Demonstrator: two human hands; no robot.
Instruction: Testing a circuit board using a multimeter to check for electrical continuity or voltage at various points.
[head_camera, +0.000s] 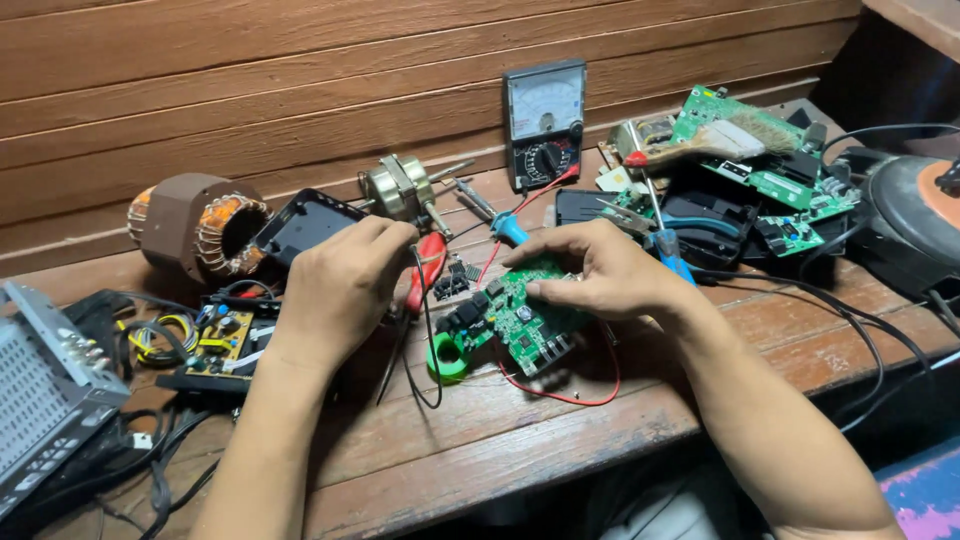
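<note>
- The right hand (600, 272) pinches the green circuit board (520, 315) at mid-bench, tilted above the wooden bench (520, 440).
- The left hand (345, 285), fingers closed, pinches a black wire (430, 340) just left of the board.
- An analog multimeter (545, 122) leans against the far wall.

Workbench layout
The circuit board (520, 315) lies mid-table (560, 440); the multimeter (545, 122) stands behind it, the motor coil (200, 225) far left.
</note>
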